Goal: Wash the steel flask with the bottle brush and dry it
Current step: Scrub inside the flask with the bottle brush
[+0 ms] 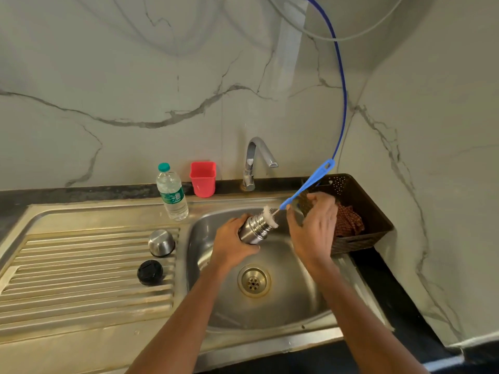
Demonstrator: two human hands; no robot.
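Observation:
My left hand (235,244) grips the steel flask (255,228) by its body over the sink (297,300). The flask is tilted, with its mouth pointing up and to the right. The bottle brush (310,183) sticks out of that mouth, white bristles showing at the rim and the blue handle slanting up to the right. My right hand (316,230) is at the lower end of the handle, which it holds between thumb and fingers, the fingers only slightly bent. The lower part of the flask is hidden by my left hand.
A steel cup lid (161,242) and a black cap (149,271) lie on the ribbed drainboard at the left. A water bottle (172,195) and a red cup (203,179) stand behind the sink by the tap (256,160). A brown basket (364,206) at the right holds a patterned cloth (348,221).

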